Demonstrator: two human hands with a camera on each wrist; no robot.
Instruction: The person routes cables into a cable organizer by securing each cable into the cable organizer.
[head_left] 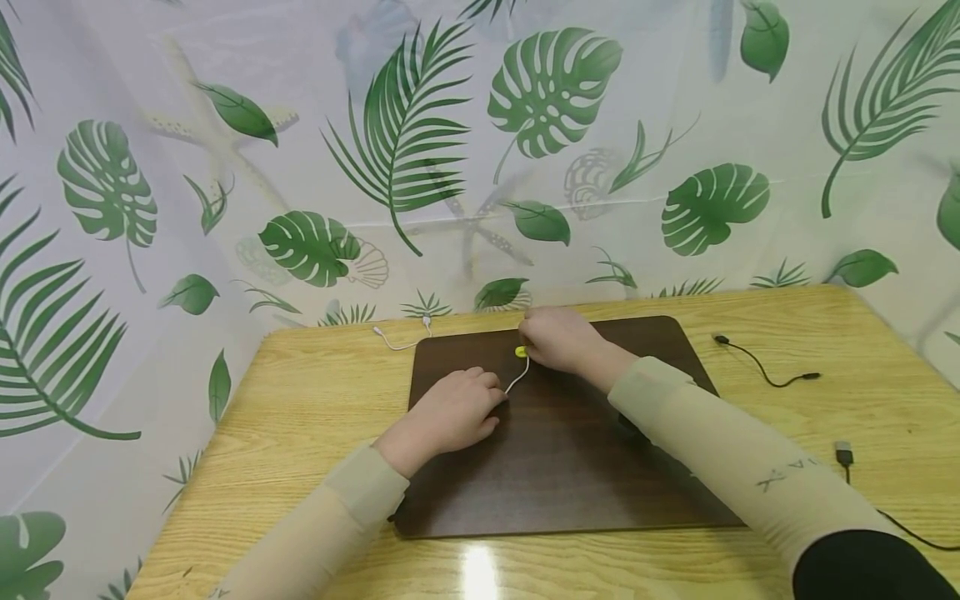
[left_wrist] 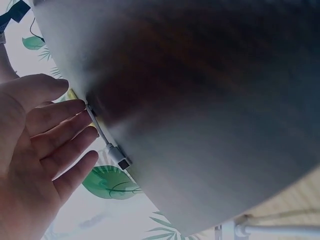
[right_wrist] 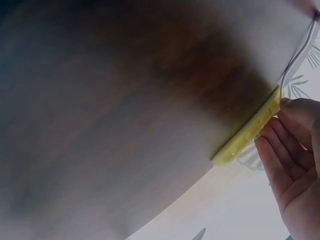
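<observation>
With the hands being held apart, the white cable point(head_left: 517, 380) is being pinched by the right hand point(head_left: 561, 340) beside the yellow holder point(head_left: 521, 352) and lightly touched near its plug point(left_wrist: 118, 156) by the left hand point(head_left: 447, 412), its fingers loose. Beneath both hands, the dark board point(head_left: 570, 475) is being crossed by the cable; slippage from the right hand's pinch is being risked, should a tug be given from the left.
</observation>
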